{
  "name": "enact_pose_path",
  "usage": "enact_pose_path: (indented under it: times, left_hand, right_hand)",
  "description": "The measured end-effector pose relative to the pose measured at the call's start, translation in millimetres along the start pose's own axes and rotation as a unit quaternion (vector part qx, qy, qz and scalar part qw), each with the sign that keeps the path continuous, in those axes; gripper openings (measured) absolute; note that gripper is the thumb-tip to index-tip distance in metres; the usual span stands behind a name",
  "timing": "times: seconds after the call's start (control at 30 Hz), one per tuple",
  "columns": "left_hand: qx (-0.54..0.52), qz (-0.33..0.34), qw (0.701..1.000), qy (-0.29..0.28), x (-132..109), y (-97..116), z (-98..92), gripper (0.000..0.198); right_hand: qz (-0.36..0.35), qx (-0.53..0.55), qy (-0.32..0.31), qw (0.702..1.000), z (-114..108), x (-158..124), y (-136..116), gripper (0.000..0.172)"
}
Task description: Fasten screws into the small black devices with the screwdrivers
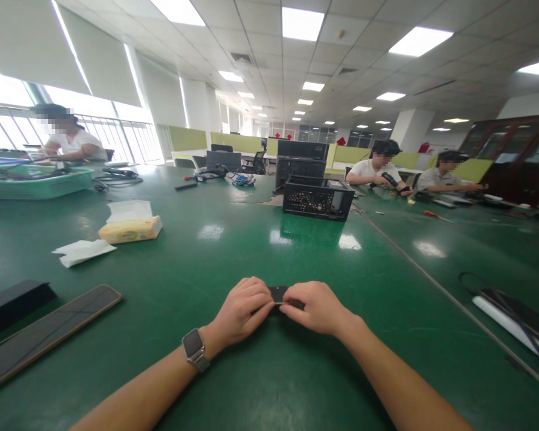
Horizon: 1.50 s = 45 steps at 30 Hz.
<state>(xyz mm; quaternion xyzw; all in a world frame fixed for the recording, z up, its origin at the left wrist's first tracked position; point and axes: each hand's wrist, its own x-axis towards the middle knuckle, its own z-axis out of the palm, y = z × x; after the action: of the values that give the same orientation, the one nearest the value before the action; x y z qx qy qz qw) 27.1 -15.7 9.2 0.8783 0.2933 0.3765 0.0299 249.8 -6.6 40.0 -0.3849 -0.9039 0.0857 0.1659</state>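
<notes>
Small black part, seemingly pinched between left hand and right hand.

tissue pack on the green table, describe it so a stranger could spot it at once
On the wide green table, look to the far left, past the long dark flat panel. The soft yellow tissue pack lies there, white sheet sticking up; the loose white tissues beside it lie flat.

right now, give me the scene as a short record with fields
left hand: pinches a small black part
right hand: pinches the same part from the other side
wrist: watch on the left
surface: green table
left side: tissue pack, long dark strip
ahead: open black computer case
others: people seated at the far edges
</notes>
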Motion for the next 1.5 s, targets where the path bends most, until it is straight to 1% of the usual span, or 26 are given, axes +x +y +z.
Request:
enact_pose_path:
  times: [0.07, 0.1, 0.17, 0.2, 0.23, 0.3, 0.33, 0.37, 0.4, 0.43, 0.5, 0.53, 0.57, 0.63, 0.67, 0.73, 0.8, 0.97, 1.1, 1.23, 1.3, 1.4, 1.5]
  left_hand:
    - [-0.021, -0.022, 0.999, 0.032, 0.1, -3.4, -0.6, 0.020]
    - [-0.032, -0.034, 0.998, 0.047, 0.3, -5.0, -1.2, 0.020]
    - [-0.055, -0.059, 0.994, 0.068, 0.8, -6.8, -2.7, 0.022]
    - [-0.066, -0.070, 0.993, 0.075, 1.1, -6.8, -3.4, 0.023]
    - [-0.076, -0.079, 0.991, 0.078, 1.4, -6.2, -4.0, 0.024]
    - [-0.089, -0.087, 0.989, 0.078, 1.9, -3.5, -4.4, 0.025]
    - [-0.092, -0.084, 0.989, 0.075, 2.0, -1.7, -4.1, 0.026]
    - [-0.093, -0.076, 0.990, 0.069, 2.0, 0.0, -3.3, 0.026]
    - [-0.089, -0.066, 0.992, 0.060, 2.0, 1.7, -2.3, 0.026]
    - [-0.077, -0.054, 0.994, 0.048, 2.0, 3.0, -0.9, 0.025]
    - [-0.028, -0.032, 0.999, 0.011, 2.3, 5.0, 2.1, 0.020]
    - [0.007, -0.022, 1.000, -0.015, 2.7, 5.8, 3.7, 0.021]
    - [0.045, -0.014, 0.998, -0.044, 3.3, 6.6, 5.1, 0.026]
    - [0.109, -0.002, 0.989, -0.098, 5.0, 8.5, 7.5, 0.041]
    - [0.129, 0.003, 0.984, -0.121, 6.1, 9.6, 8.1, 0.044]
    - [0.154, 0.007, 0.977, -0.147, 8.1, 11.7, 7.8, 0.044]
    - [0.168, 0.001, 0.973, -0.155, 9.8, 13.3, 5.2, 0.044]
    - [0.185, -0.018, 0.967, -0.174, 10.9, 14.4, -5.1, 0.038]
    - [0.171, -0.004, 0.966, -0.192, 8.2, 11.0, -8.7, 0.035]
    - [0.143, 0.025, 0.973, -0.178, 3.2, 5.6, -8.4, 0.034]
    - [0.127, 0.036, 0.978, -0.165, 0.8, 2.9, -7.4, 0.032]
    - [0.108, 0.042, 0.982, -0.149, -1.6, -0.5, -5.3, 0.029]
    - [0.099, 0.045, 0.984, -0.141, -2.6, -2.8, -3.4, 0.028]
  right_hand:
    - [0.052, 0.018, 0.015, 0.998, -1.9, 0.0, 7.9, 0.021]
    - [0.074, 0.048, 0.029, 0.996, -2.8, 0.2, 12.7, 0.020]
    - [0.097, 0.164, 0.061, 0.980, -3.8, 1.0, 20.9, 0.018]
    - [0.102, 0.247, 0.075, 0.961, -3.7, 1.5, 23.2, 0.019]
    - [0.104, 0.340, 0.092, 0.930, -3.2, 2.0, 23.7, 0.021]
    - [0.094, 0.514, 0.125, 0.843, -0.4, 2.8, 19.3, 0.023]
    - [0.083, 0.577, 0.138, 0.801, 1.9, 3.0, 15.3, 0.023]
    - [0.070, 0.614, 0.144, 0.773, 4.4, 3.1, 10.9, 0.023]
    - [0.056, 0.626, 0.139, 0.765, 7.1, 3.2, 7.0, 0.023]
    - [0.049, 0.618, 0.131, 0.774, 9.8, 3.4, 4.4, 0.022]
    - [0.054, 0.576, 0.123, 0.806, 14.2, 4.2, 4.6, 0.021]
    - [0.068, 0.554, 0.130, 0.819, 15.8, 4.8, 7.7, 0.020]
    - [0.089, 0.538, 0.142, 0.826, 17.2, 5.7, 12.4, 0.019]
    - [0.143, 0.518, 0.172, 0.826, 19.3, 7.5, 24.4, 0.020]
    - [0.166, 0.519, 0.183, 0.818, 20.3, 8.3, 30.4, 0.020]
    - [0.200, 0.529, 0.189, 0.803, 22.0, 9.0, 39.8, 0.021]
    - [0.217, 0.536, 0.185, 0.794, 23.2, 8.6, 44.6, 0.022]
    - [0.217, 0.538, 0.185, 0.793, 24.4, 5.5, 43.9, 0.027]
    - [0.213, 0.549, 0.171, 0.790, 27.0, 4.9, 39.2, 0.031]
    - [0.199, 0.556, 0.149, 0.793, 30.5, 5.3, 33.7, 0.031]
    - [0.196, 0.554, 0.155, 0.794, 32.0, 5.3, 32.6, 0.030]
    - [0.189, 0.567, 0.163, 0.785, 33.8, 4.9, 33.3, 0.031]
    - [0.177, 0.574, 0.154, 0.785, 33.5, 4.1, 34.9, 0.031]
